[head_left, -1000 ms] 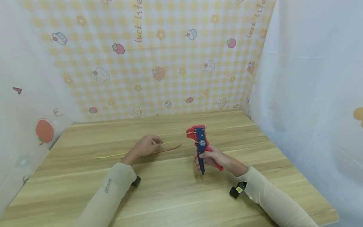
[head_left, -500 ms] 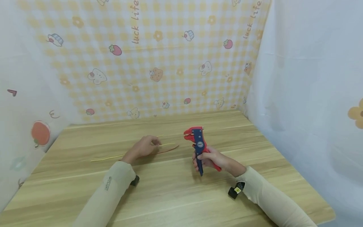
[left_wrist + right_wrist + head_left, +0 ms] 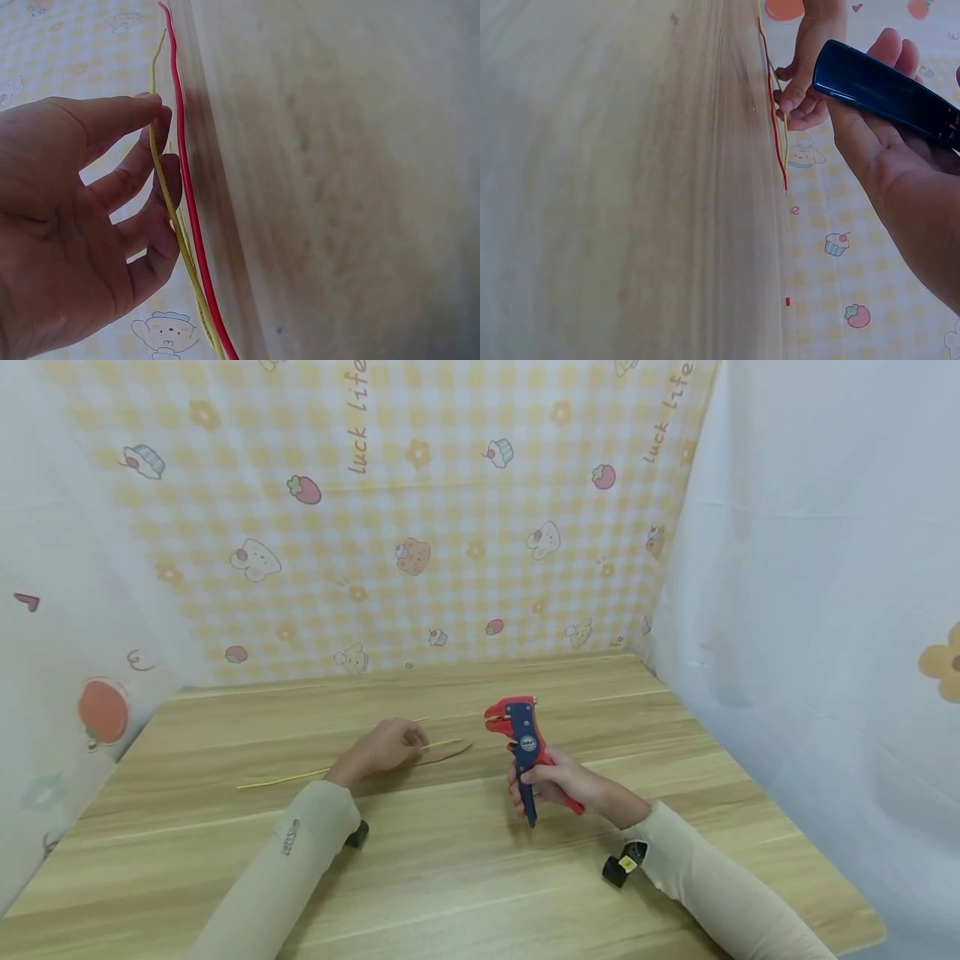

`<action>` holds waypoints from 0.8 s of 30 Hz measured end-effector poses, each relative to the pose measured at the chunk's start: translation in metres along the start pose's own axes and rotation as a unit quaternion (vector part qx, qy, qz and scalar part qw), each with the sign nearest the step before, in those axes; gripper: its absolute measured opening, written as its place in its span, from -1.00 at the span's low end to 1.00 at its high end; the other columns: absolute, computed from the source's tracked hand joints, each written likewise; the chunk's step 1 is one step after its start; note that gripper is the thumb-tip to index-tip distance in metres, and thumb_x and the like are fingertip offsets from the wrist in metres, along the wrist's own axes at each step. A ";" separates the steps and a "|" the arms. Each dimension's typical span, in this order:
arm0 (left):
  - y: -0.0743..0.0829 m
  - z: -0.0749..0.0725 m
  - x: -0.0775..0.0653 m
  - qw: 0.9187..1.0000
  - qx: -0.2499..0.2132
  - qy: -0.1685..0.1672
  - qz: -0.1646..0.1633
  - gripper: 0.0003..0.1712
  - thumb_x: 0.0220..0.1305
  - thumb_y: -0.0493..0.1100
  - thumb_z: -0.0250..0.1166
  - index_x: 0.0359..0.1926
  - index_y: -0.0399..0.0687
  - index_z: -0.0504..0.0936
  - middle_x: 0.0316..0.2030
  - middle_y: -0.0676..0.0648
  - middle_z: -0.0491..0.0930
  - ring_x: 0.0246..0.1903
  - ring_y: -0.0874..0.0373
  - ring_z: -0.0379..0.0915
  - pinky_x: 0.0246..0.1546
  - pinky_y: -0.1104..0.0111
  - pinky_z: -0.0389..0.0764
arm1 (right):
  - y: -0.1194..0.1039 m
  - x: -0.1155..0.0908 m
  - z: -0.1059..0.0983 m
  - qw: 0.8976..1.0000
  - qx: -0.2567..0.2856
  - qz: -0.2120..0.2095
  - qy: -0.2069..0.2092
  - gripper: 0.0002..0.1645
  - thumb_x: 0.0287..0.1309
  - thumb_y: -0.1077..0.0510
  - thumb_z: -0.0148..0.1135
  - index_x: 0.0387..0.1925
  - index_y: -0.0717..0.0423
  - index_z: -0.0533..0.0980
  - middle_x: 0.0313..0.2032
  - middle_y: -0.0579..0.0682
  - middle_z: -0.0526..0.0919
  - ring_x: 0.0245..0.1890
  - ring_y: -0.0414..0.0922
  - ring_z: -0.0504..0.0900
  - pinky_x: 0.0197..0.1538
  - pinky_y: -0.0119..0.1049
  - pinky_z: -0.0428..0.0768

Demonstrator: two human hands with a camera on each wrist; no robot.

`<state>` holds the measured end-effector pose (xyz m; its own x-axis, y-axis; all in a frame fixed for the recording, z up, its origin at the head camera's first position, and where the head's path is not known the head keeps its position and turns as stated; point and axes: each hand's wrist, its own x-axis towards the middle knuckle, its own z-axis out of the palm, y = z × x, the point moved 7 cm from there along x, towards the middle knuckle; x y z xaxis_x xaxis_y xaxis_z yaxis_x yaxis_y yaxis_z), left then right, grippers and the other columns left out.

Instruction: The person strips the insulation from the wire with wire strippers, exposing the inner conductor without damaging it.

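My left hand [image 3: 384,747] pinches a thin yellow wire [image 3: 153,142] between thumb and forefinger, low over the table; its other fingers bend loosely behind. Right beside that wire runs a red wire [image 3: 184,150], not in the grip. A second yellow wire [image 3: 423,719] lies farther back, mostly hidden by the hand. In my right hand [image 3: 562,781] is a wire stripper [image 3: 528,735] with red jaws and a dark blue body, held upright by its handles, its head pointing left toward the wires. Its dark blue handle [image 3: 885,91] fills part of the right wrist view.
The wooden tabletop [image 3: 450,877] spreads under both hands. A tiny red piece [image 3: 787,301] lies on it, seen in the right wrist view. Behind stands a yellow checked cloth [image 3: 480,593]; a white cloth [image 3: 795,593] hangs at the right. Each wrist wears a small black camera.
The head view has shifted slightly. The left fingers have closed a little on the yellow wire. My right hand keeps the wire stripper in nearly the same place.
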<state>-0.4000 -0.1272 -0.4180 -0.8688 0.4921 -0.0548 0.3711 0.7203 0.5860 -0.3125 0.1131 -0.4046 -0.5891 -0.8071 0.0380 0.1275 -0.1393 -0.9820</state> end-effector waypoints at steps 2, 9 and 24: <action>-0.001 0.000 0.001 1.000 0.005 0.000 0.001 -0.79 0.36 -0.27 0.21 -0.04 -0.12 0.67 -0.11 -0.11 0.65 0.00 -0.08 0.54 0.07 -0.02 0.52 | -0.001 0.000 0.000 1.000 -0.003 -0.002 0.001 -0.75 0.29 0.32 -0.08 -0.01 0.33 0.28 -0.22 0.09 0.59 -0.25 -0.05 0.66 -0.06 -0.11 0.64; -0.002 0.002 0.000 1.000 0.010 -0.011 0.005 -0.80 0.37 -0.25 0.22 -0.05 -0.09 0.68 -0.08 -0.10 0.66 0.02 -0.08 0.54 0.07 -0.01 0.52 | 0.000 0.000 0.001 1.000 -0.008 -0.005 -0.004 -0.72 0.30 0.32 -0.08 -0.01 0.42 0.26 -0.24 0.09 0.59 -0.25 -0.05 0.67 -0.06 -0.12 0.65; -0.011 -0.018 -0.006 0.998 -0.017 0.054 0.007 -0.71 0.34 -0.28 0.25 0.05 -0.28 0.60 -0.07 -0.17 0.64 -0.17 -0.04 0.58 -0.10 0.06 0.59 | 0.002 0.000 -0.001 1.000 0.002 0.001 -0.007 -0.75 0.31 0.32 -0.09 -0.02 0.35 0.29 -0.23 0.09 0.60 -0.25 -0.05 0.66 -0.03 -0.10 0.64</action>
<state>-0.4049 -0.1474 -0.4096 -0.8949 0.4444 0.0397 0.3731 0.6966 0.6128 -0.3129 0.1134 -0.4072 -0.5777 -0.8154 0.0387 0.1320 -0.1401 -0.9813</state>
